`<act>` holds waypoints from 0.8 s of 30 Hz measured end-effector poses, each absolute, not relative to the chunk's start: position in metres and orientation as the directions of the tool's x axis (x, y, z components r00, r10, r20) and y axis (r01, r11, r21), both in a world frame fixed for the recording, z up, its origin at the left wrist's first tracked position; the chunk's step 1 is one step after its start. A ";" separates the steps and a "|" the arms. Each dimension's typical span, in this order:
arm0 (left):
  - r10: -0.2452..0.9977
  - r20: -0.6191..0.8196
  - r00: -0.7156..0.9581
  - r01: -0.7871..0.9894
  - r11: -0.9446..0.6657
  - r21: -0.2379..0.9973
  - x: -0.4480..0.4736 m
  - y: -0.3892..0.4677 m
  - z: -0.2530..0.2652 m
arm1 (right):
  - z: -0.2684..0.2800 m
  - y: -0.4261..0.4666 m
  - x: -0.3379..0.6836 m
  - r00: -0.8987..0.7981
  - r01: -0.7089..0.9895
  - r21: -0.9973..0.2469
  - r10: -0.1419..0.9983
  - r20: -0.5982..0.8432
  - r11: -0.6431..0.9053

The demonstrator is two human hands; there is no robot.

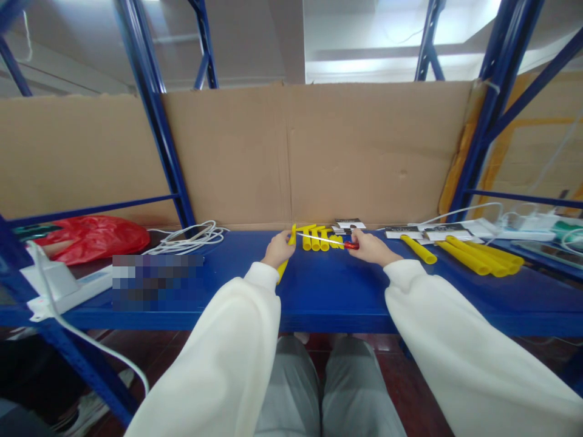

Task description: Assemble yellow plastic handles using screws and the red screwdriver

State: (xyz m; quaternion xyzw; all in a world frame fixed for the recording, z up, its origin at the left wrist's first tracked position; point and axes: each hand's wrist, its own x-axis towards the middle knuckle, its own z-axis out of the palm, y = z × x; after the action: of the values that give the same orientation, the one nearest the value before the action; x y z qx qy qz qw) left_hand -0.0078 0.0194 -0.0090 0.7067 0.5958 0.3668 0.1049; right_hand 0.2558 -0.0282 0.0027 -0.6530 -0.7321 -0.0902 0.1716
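My left hand [278,248] is closed around a yellow tube [283,267], which stands tilted, its upper end showing above my fingers. In my right hand [368,247] is a red-handled tool [352,245] with a long, thin silver shaft or blade. The metal reaches left to the tube's upper part; whether it touches or goes in, I cannot tell. Between my hands, farther back on the blue shelf [337,285], lie several short yellow tubes [316,240] and a cluster of small yellow pieces [336,241].
On the right lie one yellow tube [418,249] and a group of longer yellow tubes [478,256], beside black-and-white packets [449,232]. To the left are a coiled white cable [189,237], a red plastic bag [107,238] and a power strip [86,291]. A cardboard panel [319,152] closes the back.
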 end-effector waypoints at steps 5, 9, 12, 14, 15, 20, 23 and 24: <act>0.917 0.396 0.038 0.787 -0.272 0.554 -0.008 0.018 -0.008 | 0.003 -0.027 0.255 -0.095 0.988 -0.081 0.940 0.328 0.128; 0.916 0.398 0.040 0.787 -0.275 0.552 -0.007 0.018 -0.007 | 0.002 -0.024 0.257 -0.143 0.982 -0.066 0.924 0.355 0.178; 0.919 0.391 0.043 0.786 -0.273 0.555 -0.007 0.016 -0.006 | 0.001 -0.023 0.259 -0.135 0.981 -0.081 0.921 0.366 0.176; 0.918 0.394 0.039 0.789 -0.271 0.552 -0.007 0.016 -0.006 | 0.000 -0.024 0.259 -0.123 0.981 -0.098 0.925 0.360 0.168; 0.918 0.395 0.038 0.789 -0.270 0.551 -0.007 0.016 -0.006 | -0.001 -0.024 0.259 -0.120 0.980 -0.105 0.925 0.360 0.167; 0.918 0.395 0.041 0.786 -0.273 0.554 -0.007 0.018 -0.007 | 0.001 -0.023 0.258 -0.122 0.980 -0.107 0.932 0.341 0.168; 0.915 0.401 0.043 0.786 -0.279 0.551 -0.008 0.018 -0.008 | 0.004 -0.024 0.257 -0.095 0.988 -0.081 0.939 0.331 0.128; 0.915 0.401 0.043 0.786 -0.279 0.552 -0.008 0.019 -0.008 | 0.004 -0.024 0.256 -0.072 0.992 -0.075 0.936 0.344 0.104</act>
State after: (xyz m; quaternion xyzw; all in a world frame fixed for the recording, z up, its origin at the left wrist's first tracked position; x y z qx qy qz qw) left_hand -0.0075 0.0187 -0.0080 0.7165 0.5934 0.3555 0.0909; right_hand 0.2565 -0.0242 0.0044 -0.6633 -0.7266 -0.0899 0.1548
